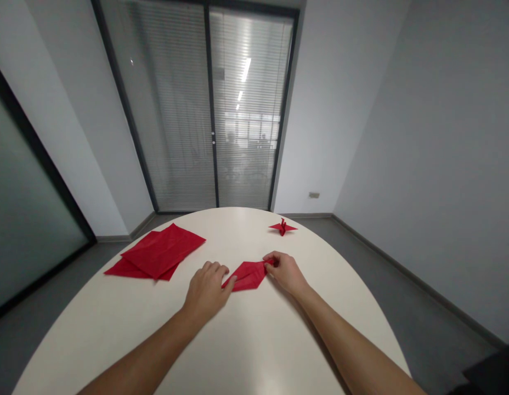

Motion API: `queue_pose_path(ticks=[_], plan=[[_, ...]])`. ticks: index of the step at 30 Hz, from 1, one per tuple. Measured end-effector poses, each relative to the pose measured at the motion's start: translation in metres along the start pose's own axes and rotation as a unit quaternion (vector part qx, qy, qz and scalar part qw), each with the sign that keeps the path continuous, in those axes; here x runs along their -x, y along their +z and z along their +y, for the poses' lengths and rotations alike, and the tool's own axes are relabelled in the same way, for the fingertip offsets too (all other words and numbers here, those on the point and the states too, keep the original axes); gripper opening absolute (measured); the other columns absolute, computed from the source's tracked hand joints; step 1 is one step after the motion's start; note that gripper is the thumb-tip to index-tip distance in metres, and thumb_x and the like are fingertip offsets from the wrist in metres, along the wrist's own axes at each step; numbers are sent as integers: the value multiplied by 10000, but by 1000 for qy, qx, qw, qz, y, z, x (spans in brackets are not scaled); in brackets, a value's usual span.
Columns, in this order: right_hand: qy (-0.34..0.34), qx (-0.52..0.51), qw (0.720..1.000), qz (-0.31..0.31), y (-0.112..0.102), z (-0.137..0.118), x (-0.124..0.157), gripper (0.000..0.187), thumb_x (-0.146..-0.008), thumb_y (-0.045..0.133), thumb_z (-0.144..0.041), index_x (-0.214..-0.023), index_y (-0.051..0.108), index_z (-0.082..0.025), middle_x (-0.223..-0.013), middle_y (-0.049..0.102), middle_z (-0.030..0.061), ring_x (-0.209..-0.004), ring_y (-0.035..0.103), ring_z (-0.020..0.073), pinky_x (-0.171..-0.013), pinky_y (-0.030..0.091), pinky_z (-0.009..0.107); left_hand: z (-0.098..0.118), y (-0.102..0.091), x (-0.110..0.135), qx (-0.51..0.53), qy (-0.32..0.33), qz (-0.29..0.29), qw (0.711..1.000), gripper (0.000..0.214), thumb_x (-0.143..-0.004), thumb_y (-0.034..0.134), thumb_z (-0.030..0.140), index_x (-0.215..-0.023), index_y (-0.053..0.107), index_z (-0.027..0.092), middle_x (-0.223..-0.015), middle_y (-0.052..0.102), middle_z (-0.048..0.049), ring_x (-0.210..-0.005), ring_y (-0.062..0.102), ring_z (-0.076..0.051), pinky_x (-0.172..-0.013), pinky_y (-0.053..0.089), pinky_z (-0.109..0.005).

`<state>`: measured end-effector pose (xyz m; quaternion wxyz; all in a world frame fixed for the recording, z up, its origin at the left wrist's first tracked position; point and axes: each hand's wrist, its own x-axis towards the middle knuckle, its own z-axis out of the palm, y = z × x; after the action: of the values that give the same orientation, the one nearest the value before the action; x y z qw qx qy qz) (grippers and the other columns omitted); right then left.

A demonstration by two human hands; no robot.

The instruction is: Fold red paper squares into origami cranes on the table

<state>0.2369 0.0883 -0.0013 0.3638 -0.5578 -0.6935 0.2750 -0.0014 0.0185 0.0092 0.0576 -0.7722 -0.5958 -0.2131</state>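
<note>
A partly folded red paper [248, 275], shaped like a long kite, lies flat on the white table [246, 351] between my hands. My left hand [205, 291] rests on the table with fingers curled, its fingertips pressing the paper's left tip. My right hand [284, 270] pinches the paper's right tip between thumb and fingers. A finished red paper crane [283, 226] stands on the table beyond my right hand.
A loose stack of red paper sheets [158, 253] lies on the table to the left of my left hand. The table's curved edge runs close behind the crane. Glass doors with blinds [213, 109] stand beyond the table.
</note>
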Motion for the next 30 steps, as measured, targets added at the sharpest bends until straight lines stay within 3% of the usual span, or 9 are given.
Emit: queue_pose_path(ticks=[4, 8, 13, 15, 20, 24, 30], plan=[[-5, 10, 1000, 6, -1, 2, 0, 201, -761, 614, -145, -914, 738, -188, -835, 751, 47, -754, 682, 206, -721, 493, 308, 1, 0, 0, 78, 80, 33, 993, 235, -939, 537, 234, -1140, 651, 187, -1152, 680, -96, -1067, 597, -251, -933, 486, -407], [-4, 42, 999, 11, -4, 1, 0, 217, -788, 600, -127, -941, 742, -187, -862, 747, 59, -768, 682, 211, -752, 508, 329, 2, 7, 2, 127, 149, 13, 981, 315, -927, 535, 161, -1214, 653, 220, -1229, 686, -71, -1136, 597, -236, -1012, 472, -431], [-121, 150, 980, 46, -7, -12, 6, 250, -850, 589, -158, -1027, 765, -173, -1218, 672, 134, -1168, 574, 290, -1049, 425, 433, 1, 13, 2, 123, 161, -6, 979, 317, -931, 522, 137, -1187, 693, 214, -1225, 715, -64, -1154, 618, -247, -1047, 467, -467], [-159, 151, 976, 12, -4, -21, 12, 286, -913, 549, -215, -1110, 752, -176, -1250, 664, 132, -1197, 563, 280, -1075, 416, 429, 1, 12, 2, 120, 163, -13, 979, 323, -936, 518, 143, -1201, 691, 207, -1239, 714, -65, -1169, 619, -249, -1055, 466, -469], [-248, 135, 949, -141, 9, -33, 30, 421, -1003, 447, -313, -1362, 610, -164, -1435, 560, 150, -1341, 502, 281, -1155, 350, 451, 1, 9, 2, 117, 177, -32, 977, 373, -953, 492, 165, -1294, 636, 219, -1338, 661, -68, -1262, 583, -244, -1086, 444, -471], [-213, 169, 941, -203, 11, -26, 33, 550, -1023, 405, -407, -1507, 428, -147, -1585, 328, 153, -1491, 256, 340, -1206, 216, 557, 2, 9, 2, 99, 156, -35, 982, 389, -959, 467, 172, -1309, 624, 228, -1352, 650, -72, -1281, 573, -262, -1076, 442, -490], [-174, 180, 945, -209, 5, -17, 30, 581, -1028, 382, -458, -1550, 347, -203, -1613, 252, 111, -1508, 175, 356, -1209, 174, 583, 5, 3, 2, 58, 144, -8, 988, 303, -913, 505, 154, -1102, 736, 208, -1186, 739, -79, -1139, 651, -295, -987, 491, -494]])
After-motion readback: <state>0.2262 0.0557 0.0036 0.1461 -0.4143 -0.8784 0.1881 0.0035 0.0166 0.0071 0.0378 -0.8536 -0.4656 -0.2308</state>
